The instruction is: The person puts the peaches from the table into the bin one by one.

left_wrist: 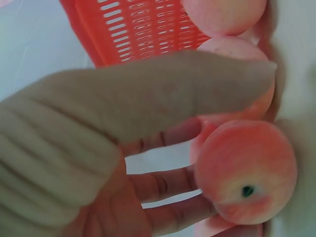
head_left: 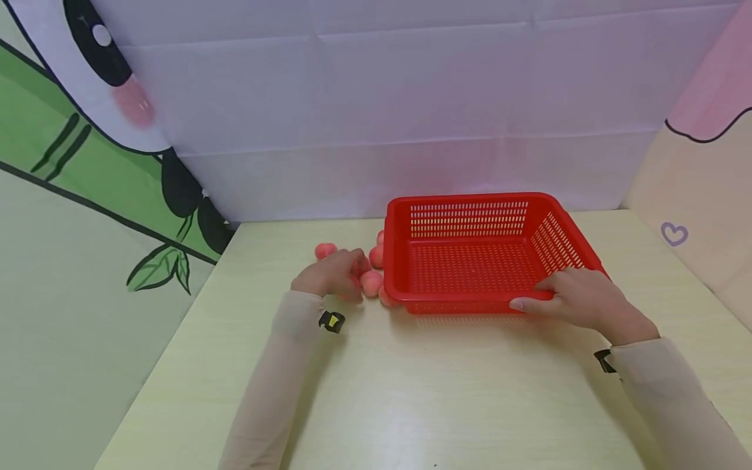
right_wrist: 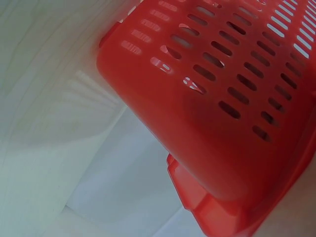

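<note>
My left hand [head_left: 333,273] is among several pinkish-red peaches [head_left: 371,284] just left of the red plastic basket. In the left wrist view its fingers [left_wrist: 165,185] curl behind a peach [left_wrist: 247,173] with a dark stem spot, and the fingertips are hidden. The thumb [left_wrist: 197,86] lies across another peach [left_wrist: 237,47]. My right hand [head_left: 578,297] grips the near right rim of the basket [head_left: 470,264], thumb outside and fingers over the edge. No peach shows inside the basket. The right wrist view shows its slotted side [right_wrist: 207,108] close up, with the right hand mostly out of sight.
Both hands work over a pale wooden table [head_left: 411,391]. A pale lilac sheet [head_left: 411,98] rises behind it, with printed cartoon walls to the left and right. One peach [head_left: 325,250] lies farther left, and others touch or nearly touch the basket's left side.
</note>
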Tool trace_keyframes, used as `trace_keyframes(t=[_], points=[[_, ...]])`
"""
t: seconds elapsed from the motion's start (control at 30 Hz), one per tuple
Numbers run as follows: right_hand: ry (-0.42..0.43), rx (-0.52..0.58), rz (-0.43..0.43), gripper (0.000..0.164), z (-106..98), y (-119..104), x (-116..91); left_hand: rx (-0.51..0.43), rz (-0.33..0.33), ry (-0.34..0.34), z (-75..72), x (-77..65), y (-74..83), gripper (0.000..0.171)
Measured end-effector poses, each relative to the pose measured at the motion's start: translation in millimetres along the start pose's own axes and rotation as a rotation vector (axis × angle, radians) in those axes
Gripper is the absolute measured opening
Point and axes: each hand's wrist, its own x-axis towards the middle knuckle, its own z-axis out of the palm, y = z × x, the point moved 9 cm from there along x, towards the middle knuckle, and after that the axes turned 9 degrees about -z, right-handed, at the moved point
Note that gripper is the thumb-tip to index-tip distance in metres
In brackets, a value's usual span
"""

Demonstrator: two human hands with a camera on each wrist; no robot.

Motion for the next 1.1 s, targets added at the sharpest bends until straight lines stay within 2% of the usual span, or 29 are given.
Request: trace_keyframes(t=[0.2,0.3,0.4,0.63,1.03,1.1], points=[[0.009,0.007,-0.001,0.052,-1.5,-0.5,0.1,-0.030,-0.100,0.001,4.9,4.1,-8.1,0.054],[0.009,0.007,-0.005,0.052,-2.2,-1.3,-0.2,-0.060,-0.150,-0.019,8.1,4.7,-11.9,0.057],[0.005,0.010,-0.007,0.051,-2.2,-1.6,-0.6,-0.086,-0.184,-0.042,10.8,4.7,-14.6,0.054],[0.002,0.004,-0.005,0.055,-1.7,-1.0,-0.6,-0.042,-0.176,-0.044,12.4,4.4,-15.9,0.036],[0.001,-0.006,-0.007,0.051,0.2,-0.4,0.2,-0.034,-0.199,-0.073,14.5,4.2,-17.4,0.038],[0.001,-0.010,-0.008,0.051,0.0,-0.7,0.4,-0.055,-0.222,-0.079,14.8,3.3,-19.5,0.038]])
